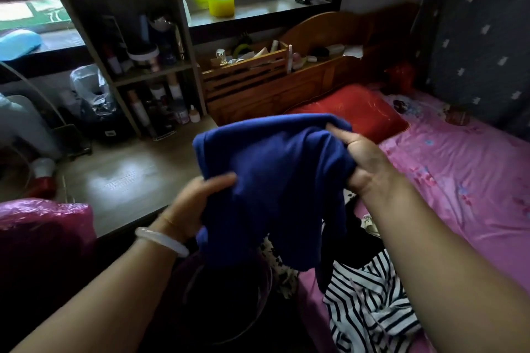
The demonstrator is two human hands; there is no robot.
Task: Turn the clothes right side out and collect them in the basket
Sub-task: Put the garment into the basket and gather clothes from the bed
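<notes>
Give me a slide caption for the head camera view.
Both hands hold a blue garment above striped clothing on a pink bed.

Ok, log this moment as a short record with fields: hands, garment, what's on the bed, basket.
left hand: grips the blue garment's lower left edge
right hand: clamps its upper right part
blue garment: held in the air, bunched
bed: pink sheet, red pillow, striped garment lying crumpled
basket: dark rounded container below the hands, too dim to confirm

Open pink bedsheet (pixel 459 175) rightward, seemingly.
</notes>
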